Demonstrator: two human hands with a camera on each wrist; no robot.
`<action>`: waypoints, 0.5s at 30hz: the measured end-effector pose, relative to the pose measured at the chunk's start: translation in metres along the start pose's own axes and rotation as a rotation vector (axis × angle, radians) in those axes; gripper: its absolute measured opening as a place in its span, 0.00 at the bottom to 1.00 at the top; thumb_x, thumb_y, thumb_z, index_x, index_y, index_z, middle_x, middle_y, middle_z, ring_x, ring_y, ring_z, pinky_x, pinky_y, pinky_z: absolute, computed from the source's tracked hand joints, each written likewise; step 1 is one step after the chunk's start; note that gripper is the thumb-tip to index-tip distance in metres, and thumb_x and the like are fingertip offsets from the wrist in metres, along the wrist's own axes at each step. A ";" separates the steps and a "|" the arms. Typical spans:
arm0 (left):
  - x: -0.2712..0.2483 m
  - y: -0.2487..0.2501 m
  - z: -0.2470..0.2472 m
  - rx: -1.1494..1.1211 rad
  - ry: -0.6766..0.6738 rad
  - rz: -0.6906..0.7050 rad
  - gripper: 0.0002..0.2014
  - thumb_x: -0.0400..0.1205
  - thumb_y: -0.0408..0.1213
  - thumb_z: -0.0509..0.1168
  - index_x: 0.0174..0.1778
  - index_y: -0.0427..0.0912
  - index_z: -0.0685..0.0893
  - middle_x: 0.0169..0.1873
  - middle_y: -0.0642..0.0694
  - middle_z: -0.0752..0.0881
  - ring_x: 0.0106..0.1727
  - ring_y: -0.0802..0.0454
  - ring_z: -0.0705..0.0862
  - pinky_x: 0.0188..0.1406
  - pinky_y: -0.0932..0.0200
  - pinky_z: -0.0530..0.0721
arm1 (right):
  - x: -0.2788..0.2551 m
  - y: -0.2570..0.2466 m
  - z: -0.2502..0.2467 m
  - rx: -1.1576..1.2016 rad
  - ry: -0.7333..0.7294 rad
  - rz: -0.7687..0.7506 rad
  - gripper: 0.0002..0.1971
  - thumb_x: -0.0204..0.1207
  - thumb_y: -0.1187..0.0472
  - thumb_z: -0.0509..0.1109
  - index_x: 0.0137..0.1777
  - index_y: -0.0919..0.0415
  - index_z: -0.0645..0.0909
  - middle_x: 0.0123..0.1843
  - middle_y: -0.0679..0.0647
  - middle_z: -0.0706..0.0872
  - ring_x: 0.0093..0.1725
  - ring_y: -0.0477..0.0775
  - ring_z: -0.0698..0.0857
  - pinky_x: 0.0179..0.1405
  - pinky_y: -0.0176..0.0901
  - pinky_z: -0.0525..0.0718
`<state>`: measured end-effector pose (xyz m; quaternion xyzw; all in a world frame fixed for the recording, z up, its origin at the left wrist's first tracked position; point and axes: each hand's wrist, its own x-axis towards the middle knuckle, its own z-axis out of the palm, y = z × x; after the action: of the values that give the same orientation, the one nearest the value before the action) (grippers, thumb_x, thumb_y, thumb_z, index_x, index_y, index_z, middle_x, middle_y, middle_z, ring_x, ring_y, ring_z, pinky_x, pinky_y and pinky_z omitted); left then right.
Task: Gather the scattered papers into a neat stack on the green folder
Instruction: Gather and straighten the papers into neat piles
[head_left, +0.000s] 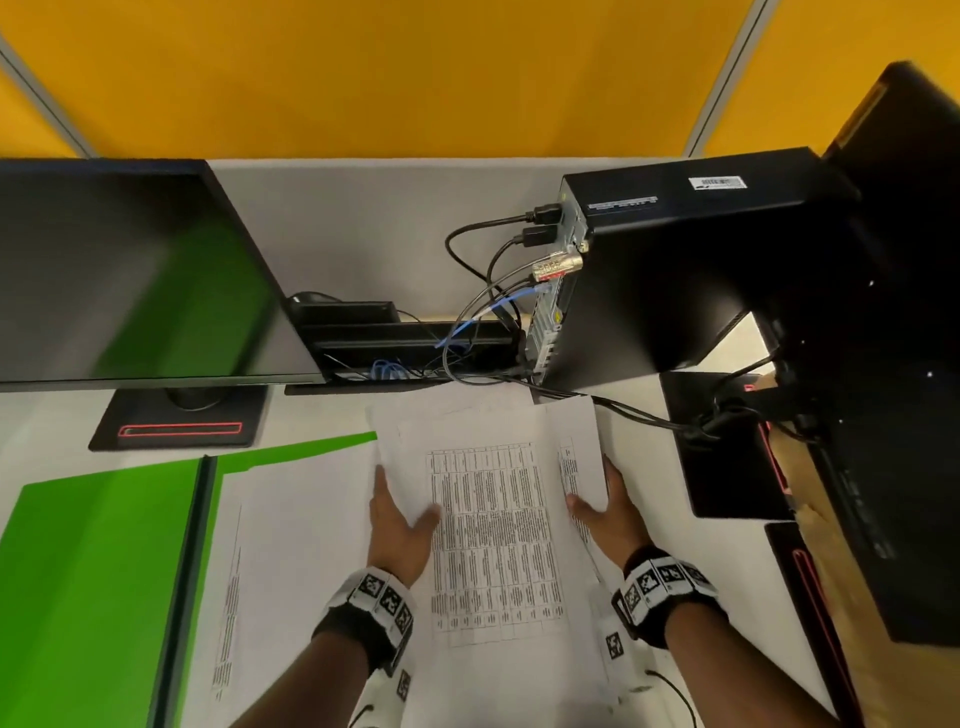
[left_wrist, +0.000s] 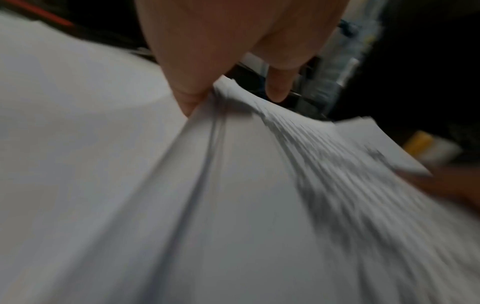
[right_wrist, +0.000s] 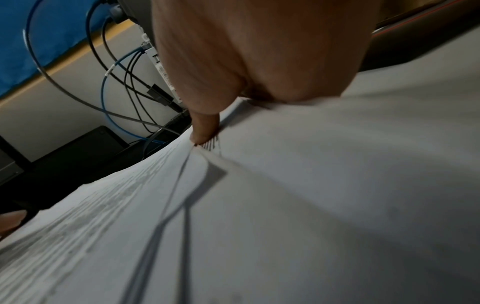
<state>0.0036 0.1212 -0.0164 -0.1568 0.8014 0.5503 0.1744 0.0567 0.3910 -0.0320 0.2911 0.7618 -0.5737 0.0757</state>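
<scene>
White papers (head_left: 496, 525), light and floppy, are being pinched at both side edges by left hand (head_left: 397, 525) and right hand (head_left: 605, 512), thumbs on top.

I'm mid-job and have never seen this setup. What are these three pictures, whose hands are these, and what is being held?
There is no machine here: a person works with bare hands, wearing a camera on the head and one on each wrist. The large overview is the head camera looking down at a desk. The two blurry close-ups look along each hand at its fingers.

In the overview, the left hand and right hand each take one side of a bundle of printed papers, thumbs on top. The left wrist view shows the fingers pinching the sheets' edge; the right wrist view shows the same grip from the other side.

An open green folder lies to the left with another sheet on it. Behind are a monitor, a black computer and cables.
</scene>
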 end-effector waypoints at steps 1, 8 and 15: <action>0.008 0.004 -0.002 -0.071 0.018 -0.049 0.48 0.78 0.36 0.70 0.83 0.51 0.41 0.78 0.43 0.66 0.77 0.42 0.68 0.77 0.43 0.66 | 0.000 0.001 -0.001 0.007 0.002 0.008 0.38 0.76 0.61 0.74 0.82 0.47 0.60 0.68 0.45 0.80 0.67 0.49 0.79 0.65 0.42 0.76; 0.038 0.018 -0.007 0.037 0.068 -0.117 0.38 0.79 0.28 0.67 0.81 0.49 0.56 0.72 0.39 0.75 0.70 0.35 0.75 0.72 0.43 0.73 | 0.000 0.000 0.003 -0.013 0.033 0.034 0.37 0.75 0.56 0.75 0.81 0.46 0.61 0.64 0.44 0.81 0.64 0.49 0.80 0.63 0.41 0.77; 0.032 -0.006 -0.022 0.137 -0.158 0.024 0.36 0.79 0.29 0.68 0.80 0.43 0.57 0.73 0.45 0.72 0.74 0.44 0.71 0.75 0.44 0.70 | -0.006 0.003 0.002 -0.069 0.048 0.077 0.28 0.82 0.56 0.67 0.80 0.51 0.64 0.69 0.47 0.79 0.70 0.52 0.78 0.67 0.40 0.72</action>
<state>-0.0240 0.0965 -0.0285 -0.0911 0.8227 0.5069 0.2406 0.0628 0.3877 -0.0327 0.3310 0.7709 -0.5368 0.0892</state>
